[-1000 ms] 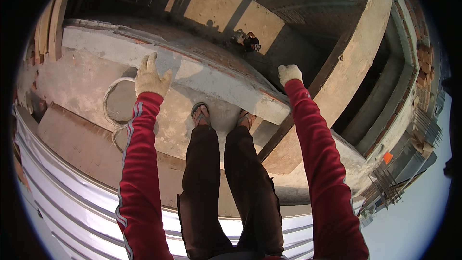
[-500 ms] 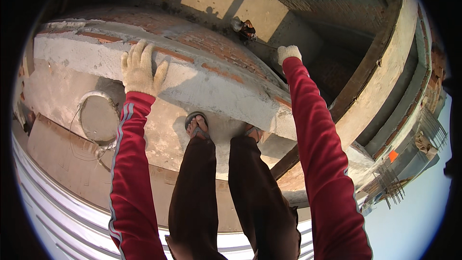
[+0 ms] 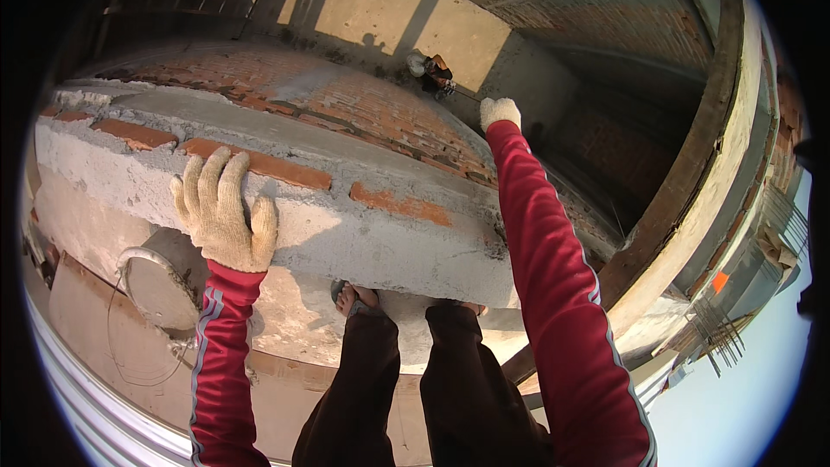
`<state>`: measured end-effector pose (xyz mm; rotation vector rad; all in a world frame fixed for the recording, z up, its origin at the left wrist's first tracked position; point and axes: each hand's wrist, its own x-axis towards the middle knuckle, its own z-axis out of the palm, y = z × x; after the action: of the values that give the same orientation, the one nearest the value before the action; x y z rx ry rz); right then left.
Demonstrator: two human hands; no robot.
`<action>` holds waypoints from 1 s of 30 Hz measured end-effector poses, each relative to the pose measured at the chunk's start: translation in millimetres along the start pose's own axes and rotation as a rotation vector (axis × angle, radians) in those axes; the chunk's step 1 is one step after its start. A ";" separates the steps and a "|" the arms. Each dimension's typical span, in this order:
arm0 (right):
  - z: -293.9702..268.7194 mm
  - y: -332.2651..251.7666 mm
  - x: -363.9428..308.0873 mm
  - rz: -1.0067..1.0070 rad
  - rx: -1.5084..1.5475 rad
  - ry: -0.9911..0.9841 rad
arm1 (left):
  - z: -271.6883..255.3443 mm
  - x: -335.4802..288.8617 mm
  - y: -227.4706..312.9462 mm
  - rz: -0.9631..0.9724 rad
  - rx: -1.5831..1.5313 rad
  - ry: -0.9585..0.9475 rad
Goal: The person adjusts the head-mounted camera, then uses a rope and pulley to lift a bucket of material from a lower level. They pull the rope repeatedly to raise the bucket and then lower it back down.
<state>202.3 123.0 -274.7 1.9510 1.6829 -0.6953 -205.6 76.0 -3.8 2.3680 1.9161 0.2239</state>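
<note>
My left hand (image 3: 223, 216), in a pale knitted glove, lies with its fingers spread over the near edge of the plastered wall (image 3: 389, 246). Its fingertips reach the orange bricks (image 3: 259, 164) set along the wall's top. My right hand (image 3: 500, 112), in a matching glove, is closed in a fist, held out past the wall over the deep space below. A thin line seems to run toward this fist from a person (image 3: 430, 73) far below; what the fingers hold is hidden.
A mortar-smeared bucket (image 3: 162, 287) with a wire handle stands by my left forearm. My feet (image 3: 356, 298) are close behind the wall. Beyond it the brick face (image 3: 346, 108) drops to a sunlit floor (image 3: 393, 13). A curved concrete edge (image 3: 674, 207) rises at right.
The view has shifted, so the wall shows larger and partly covers my feet. My left hand stays on the wall edge. My right fist still reaches out, slightly farther left in view.
</note>
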 end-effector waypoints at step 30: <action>-50.3 1.2 -1.5 -0.166 -0.200 -0.045 | -5.6 3.4 0.9 0.026 -0.016 0.064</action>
<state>207.0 154.0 -235.3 1.6621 1.8264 -0.5986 -205.0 78.9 2.0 2.4049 1.9040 0.3202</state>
